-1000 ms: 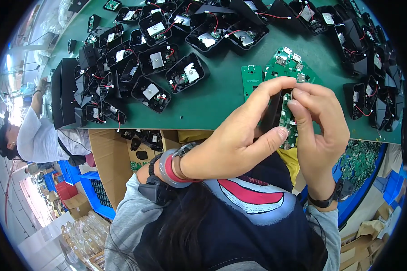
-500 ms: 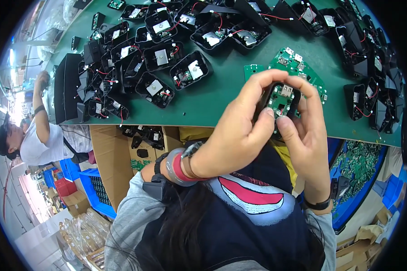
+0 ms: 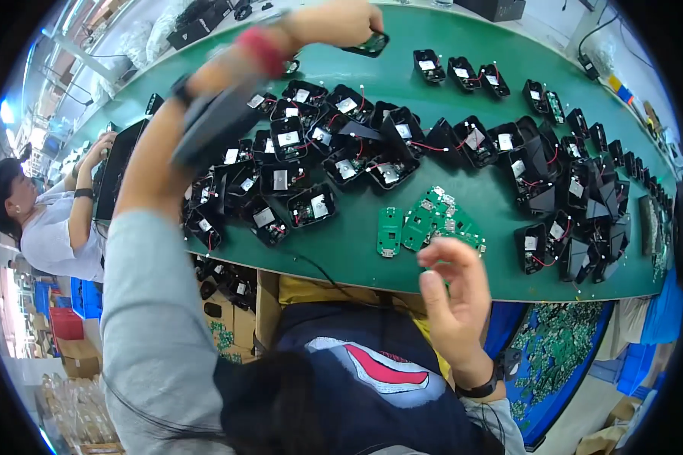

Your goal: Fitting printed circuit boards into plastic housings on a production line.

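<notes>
Stretched far out over the table, my left hand point(image 3: 341, 23) grips a small black casing with a green circuit board in it point(image 3: 370, 47). Its fingers are partly hidden. My right hand point(image 3: 461, 303) is held near the front edge, fingers apart and slightly curled, with nothing in it. Just beyond it lies a pile of green circuit boards point(image 3: 440, 220) with metal sockets. One single board point(image 3: 389, 231) rests at the pile's left side. Black casings point(image 3: 313, 206) with silver plates and red wires crowd the table's middle left.
More black casings point(image 3: 577, 189) cover the right of the green table point(image 3: 349, 265). Three stand apart at the far side point(image 3: 461, 74). A blue bin of boards point(image 3: 558, 356) is below at right, a cardboard box point(image 3: 268, 307) below at left. Another person point(image 3: 57, 220) works at left.
My left hand has carried the casing away from my chest to the far side of the table. My right hand has let go of it and stays near the front edge.
</notes>
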Motion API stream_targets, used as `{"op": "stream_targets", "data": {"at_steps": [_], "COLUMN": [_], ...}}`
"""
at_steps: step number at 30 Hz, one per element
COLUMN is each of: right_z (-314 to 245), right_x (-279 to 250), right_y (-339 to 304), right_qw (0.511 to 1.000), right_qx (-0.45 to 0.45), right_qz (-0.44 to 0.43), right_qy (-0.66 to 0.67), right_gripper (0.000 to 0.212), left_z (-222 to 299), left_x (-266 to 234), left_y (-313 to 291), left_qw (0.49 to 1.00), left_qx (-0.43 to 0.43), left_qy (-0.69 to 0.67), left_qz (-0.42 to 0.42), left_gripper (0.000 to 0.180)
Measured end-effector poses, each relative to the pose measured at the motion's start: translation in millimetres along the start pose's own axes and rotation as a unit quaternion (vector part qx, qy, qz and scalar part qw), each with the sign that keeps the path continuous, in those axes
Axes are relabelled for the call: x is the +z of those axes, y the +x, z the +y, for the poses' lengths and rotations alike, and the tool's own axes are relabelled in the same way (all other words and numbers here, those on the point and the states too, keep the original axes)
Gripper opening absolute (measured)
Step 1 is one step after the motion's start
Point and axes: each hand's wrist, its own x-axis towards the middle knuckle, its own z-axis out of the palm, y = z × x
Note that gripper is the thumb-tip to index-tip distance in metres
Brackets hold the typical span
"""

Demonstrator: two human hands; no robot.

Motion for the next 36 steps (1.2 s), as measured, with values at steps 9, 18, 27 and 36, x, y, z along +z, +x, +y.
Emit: {"op": "stream_targets", "data": {"at_steps": [9, 18, 27, 36], "right_z": [7, 10, 12, 29], "right_x": [-88, -85, -58, -56], "right_y": [-87, -73, -36, -12], "right_qw": [0.937, 0.947, 0.935, 0.905], "right_qx": [0.186, 0.181, 0.024, -0.058], "right_qz": [0.251, 0.208, 0.058, -0.058], "right_qy": [-0.155, -0.163, -0.348, -0.417], "right_gripper": [0.01, 0.011, 0.025, 0.027], "left_z": [-66, -36, 28, 145], "left_x": [78, 160, 92, -19], "left_y": [74, 131, 48, -138], "left_qw": [0.977, 0.989, 0.994, 0.813], "left_qx": [0.005, 0.133, -0.05, -0.192], "left_qy": [0.098, -0.021, -0.093, -0.548], "left_qz": [-0.19, -0.058, 0.012, -0.048], "left_gripper": [0.044, 0.063, 0.036, 0.063]}}
